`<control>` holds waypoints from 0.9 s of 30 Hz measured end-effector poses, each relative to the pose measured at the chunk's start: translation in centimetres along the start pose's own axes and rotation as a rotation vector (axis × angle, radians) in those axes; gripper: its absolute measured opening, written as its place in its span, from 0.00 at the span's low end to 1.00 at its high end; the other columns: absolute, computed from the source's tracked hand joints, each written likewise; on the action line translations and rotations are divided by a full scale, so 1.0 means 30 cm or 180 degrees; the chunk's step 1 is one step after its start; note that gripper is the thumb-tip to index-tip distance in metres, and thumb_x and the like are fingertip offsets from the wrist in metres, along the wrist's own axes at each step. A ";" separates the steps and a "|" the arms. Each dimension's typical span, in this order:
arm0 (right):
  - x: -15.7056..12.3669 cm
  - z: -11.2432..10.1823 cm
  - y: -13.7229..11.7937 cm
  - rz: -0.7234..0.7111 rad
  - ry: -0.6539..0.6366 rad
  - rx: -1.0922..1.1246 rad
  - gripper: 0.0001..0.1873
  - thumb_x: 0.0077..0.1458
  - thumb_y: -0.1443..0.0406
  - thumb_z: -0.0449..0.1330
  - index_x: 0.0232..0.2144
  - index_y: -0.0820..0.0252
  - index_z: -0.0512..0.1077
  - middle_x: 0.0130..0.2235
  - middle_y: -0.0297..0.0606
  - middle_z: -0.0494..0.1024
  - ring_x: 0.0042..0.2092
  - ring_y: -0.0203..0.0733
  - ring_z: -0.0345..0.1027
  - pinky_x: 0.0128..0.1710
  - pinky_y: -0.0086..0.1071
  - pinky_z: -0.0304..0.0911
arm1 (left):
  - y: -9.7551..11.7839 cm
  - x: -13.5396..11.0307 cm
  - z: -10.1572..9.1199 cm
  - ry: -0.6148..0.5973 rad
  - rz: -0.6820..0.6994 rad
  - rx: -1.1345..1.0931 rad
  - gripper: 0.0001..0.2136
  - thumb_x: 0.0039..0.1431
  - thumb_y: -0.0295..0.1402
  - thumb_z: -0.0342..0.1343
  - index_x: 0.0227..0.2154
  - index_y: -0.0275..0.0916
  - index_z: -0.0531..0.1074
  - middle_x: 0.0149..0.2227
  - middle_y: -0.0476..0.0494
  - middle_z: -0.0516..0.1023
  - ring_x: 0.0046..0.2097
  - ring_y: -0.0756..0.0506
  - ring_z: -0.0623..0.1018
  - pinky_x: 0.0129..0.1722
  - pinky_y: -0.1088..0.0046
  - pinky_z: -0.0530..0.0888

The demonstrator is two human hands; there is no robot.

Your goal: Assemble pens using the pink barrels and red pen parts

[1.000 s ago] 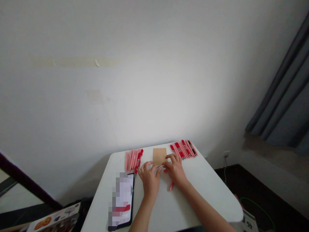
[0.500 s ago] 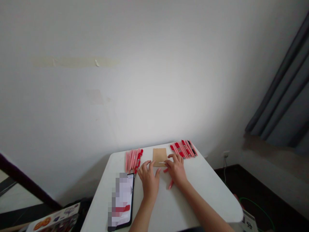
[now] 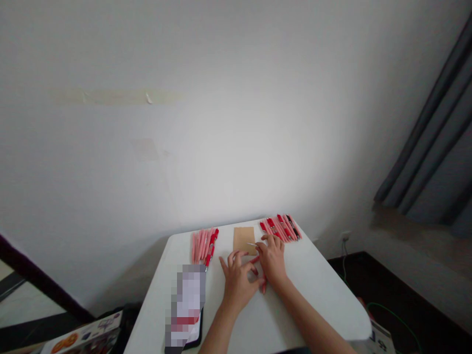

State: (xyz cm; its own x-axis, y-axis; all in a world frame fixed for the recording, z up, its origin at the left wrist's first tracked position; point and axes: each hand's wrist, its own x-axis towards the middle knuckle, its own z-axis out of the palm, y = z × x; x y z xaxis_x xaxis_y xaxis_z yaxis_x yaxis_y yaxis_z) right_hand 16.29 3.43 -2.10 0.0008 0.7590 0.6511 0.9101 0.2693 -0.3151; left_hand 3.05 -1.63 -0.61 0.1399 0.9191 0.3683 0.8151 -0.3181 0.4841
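My right hand (image 3: 273, 256) pinches a thin pale stick, perhaps a pen refill (image 3: 251, 244), whose pointed end juts left over a brown paper square (image 3: 243, 236). My left hand (image 3: 238, 279) is spread low over the table, thumb and fingers apart. Its thumb tip is at or very near a pink pen part (image 3: 264, 286), and I cannot tell if they touch. Another pink-red pen part (image 3: 254, 259) lies between the hands, just below the brown square, partly hidden by fingers.
On the white table (image 3: 295, 305), a row of pink and red pens (image 3: 204, 246) lies at left. Another row, with a black one, lies back right (image 3: 280, 227). A phone (image 3: 201, 329) with a blurred screen rests at front left. The wall (image 3: 236, 147) rises behind the table.
My left hand has moved right and toward me, its thumb now by the pink pen part. The pale stick has shifted slightly up and tilts in my right hand.
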 end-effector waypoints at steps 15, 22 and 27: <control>-0.003 0.014 0.008 -0.0031 0.0022 -0.0022 0.06 0.55 0.67 0.59 0.34 0.53 0.77 0.45 0.42 0.70 0.49 0.50 0.58 0.48 0.44 0.55 | 0.012 -0.003 -0.010 0.0016 0.0132 0.0038 0.07 0.43 0.36 0.62 0.29 0.47 0.75 0.51 0.48 0.71 0.58 0.36 0.63 0.59 0.31 0.43; -0.003 0.021 0.014 -0.0012 -0.0003 0.0033 0.07 0.55 0.67 0.59 0.34 0.52 0.77 0.45 0.42 0.70 0.49 0.49 0.58 0.48 0.43 0.55 | 0.005 -0.005 -0.002 0.0050 0.0101 0.0092 0.09 0.40 0.37 0.64 0.27 0.46 0.74 0.51 0.47 0.71 0.59 0.36 0.63 0.60 0.33 0.43; -0.003 0.022 0.018 -0.0020 0.0097 0.0115 0.06 0.54 0.68 0.60 0.33 0.53 0.77 0.44 0.42 0.70 0.48 0.50 0.57 0.47 0.44 0.55 | 0.001 -0.002 0.002 0.0252 0.0064 0.0173 0.01 0.46 0.33 0.59 0.23 0.45 0.74 0.50 0.46 0.73 0.58 0.36 0.64 0.59 0.31 0.43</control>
State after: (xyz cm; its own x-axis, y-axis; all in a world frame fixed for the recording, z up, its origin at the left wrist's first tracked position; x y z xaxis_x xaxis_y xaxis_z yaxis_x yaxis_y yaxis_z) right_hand 16.50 3.90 -2.78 0.0085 0.7389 0.6737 0.8945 0.2956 -0.3354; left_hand 3.10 -1.67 -0.68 0.1133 0.8907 0.4402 0.8423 -0.3211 0.4330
